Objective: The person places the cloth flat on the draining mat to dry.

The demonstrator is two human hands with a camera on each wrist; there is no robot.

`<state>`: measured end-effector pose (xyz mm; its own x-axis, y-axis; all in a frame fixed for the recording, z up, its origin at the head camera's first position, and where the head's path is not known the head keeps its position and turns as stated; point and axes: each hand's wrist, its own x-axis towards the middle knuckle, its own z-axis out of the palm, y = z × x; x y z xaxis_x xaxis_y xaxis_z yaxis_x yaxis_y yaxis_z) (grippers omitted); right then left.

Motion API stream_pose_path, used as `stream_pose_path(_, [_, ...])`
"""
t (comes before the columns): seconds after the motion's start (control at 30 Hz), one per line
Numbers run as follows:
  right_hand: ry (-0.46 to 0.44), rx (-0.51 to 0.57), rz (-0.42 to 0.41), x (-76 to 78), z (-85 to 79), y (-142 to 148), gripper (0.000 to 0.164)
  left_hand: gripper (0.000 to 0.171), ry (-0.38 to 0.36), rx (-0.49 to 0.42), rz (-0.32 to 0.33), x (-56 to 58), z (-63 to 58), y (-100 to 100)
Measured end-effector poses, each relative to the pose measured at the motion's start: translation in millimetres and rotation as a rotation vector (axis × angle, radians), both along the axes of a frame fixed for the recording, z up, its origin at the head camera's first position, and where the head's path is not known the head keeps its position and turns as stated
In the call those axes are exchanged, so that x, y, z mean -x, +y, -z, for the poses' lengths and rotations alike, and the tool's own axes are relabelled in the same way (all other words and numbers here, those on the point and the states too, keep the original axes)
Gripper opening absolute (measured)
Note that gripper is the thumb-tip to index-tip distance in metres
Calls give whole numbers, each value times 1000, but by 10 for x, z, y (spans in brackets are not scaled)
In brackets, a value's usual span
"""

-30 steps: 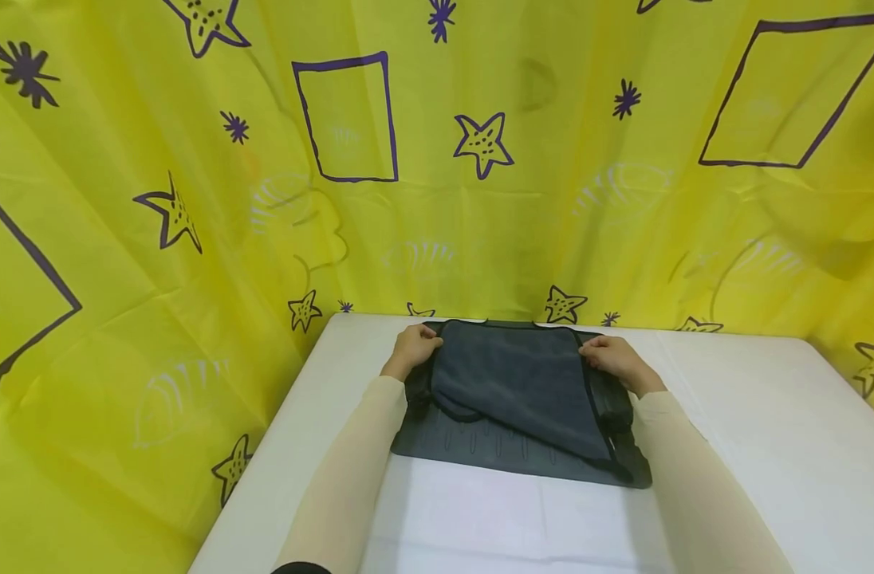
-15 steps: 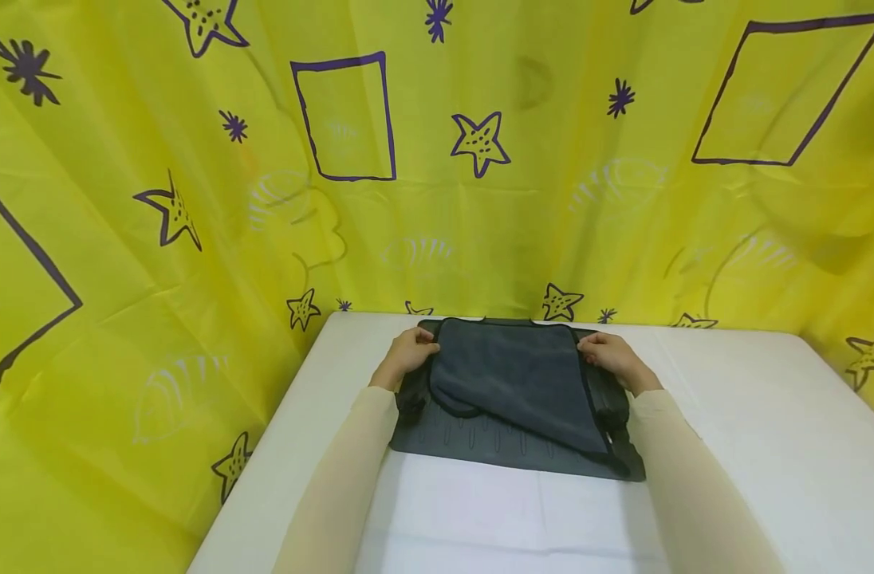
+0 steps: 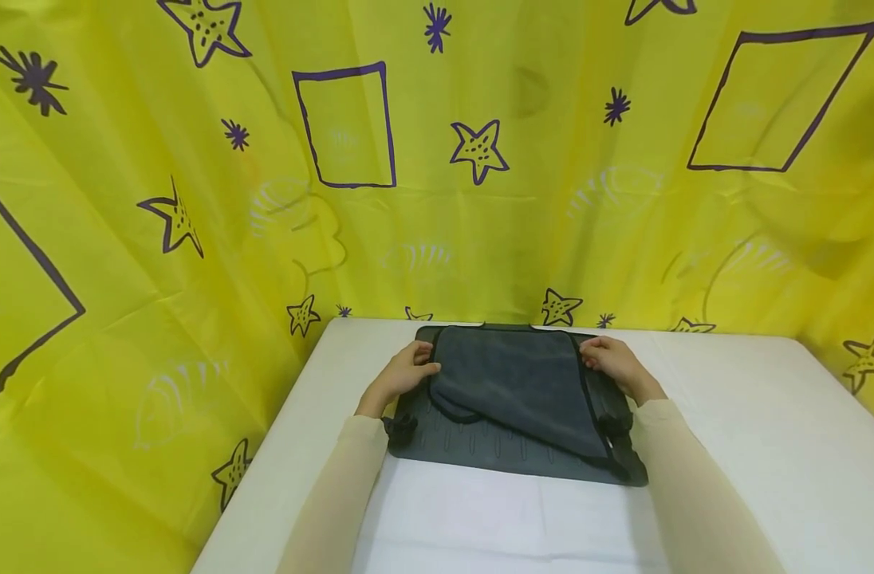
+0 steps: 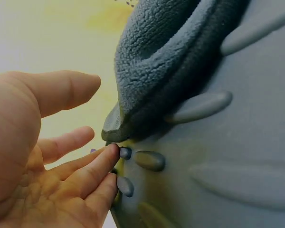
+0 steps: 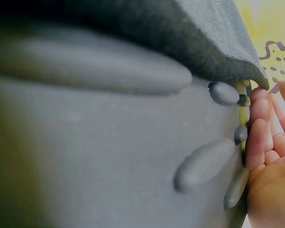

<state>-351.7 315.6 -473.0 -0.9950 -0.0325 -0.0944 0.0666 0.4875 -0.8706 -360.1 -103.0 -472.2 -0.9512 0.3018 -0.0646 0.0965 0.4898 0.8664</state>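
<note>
A dark blue-grey cloth [image 3: 512, 379] with black edging lies over a dark grey ridged mat [image 3: 473, 442]; its front edge runs on a slant, leaving the mat's near strip bare. My left hand [image 3: 406, 371] is at the cloth's left edge. In the left wrist view, its thumb stands apart from the fingers, and the extended fingertips [image 4: 113, 153] are right at the mat's edge below a fold of cloth. My right hand [image 3: 615, 363] is beside the cloth's right edge. The right wrist view has its fingers [image 5: 259, 135] along the mat's edge, just under the cloth's corner, thumb apart.
The mat lies near the back of a white-covered table [image 3: 724, 414]. A yellow curtain [image 3: 437, 223] with purple stars and frames hangs behind the table and along its left side. Dark wrist gear [image 3: 401, 430] sits by the left wrist.
My left hand has drawn slightly left and down, its thumb parting from the fingers. My right fingers have eased off the cloth's right edge. Cloth and mat keep their places.
</note>
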Motion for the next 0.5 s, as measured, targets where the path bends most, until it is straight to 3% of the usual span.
stream_pose_path(0.13, [39, 97, -3, -5, 86, 62, 44, 57, 19, -2, -16, -27, 49, -11])
stream_pose_path(0.33, [71, 471, 15, -117, 215, 198, 33, 53, 38, -5, -20, -20, 57, -9])
stream_pose_path(0.4, [67, 495, -3, -169, 178, 199, 28, 52, 48, -13, -19, -22, 52, -7])
stream_pose_path(0.5, [37, 396, -62, -234, 64, 180, 30, 49, 82, -7, -30, -34, 41, -9])
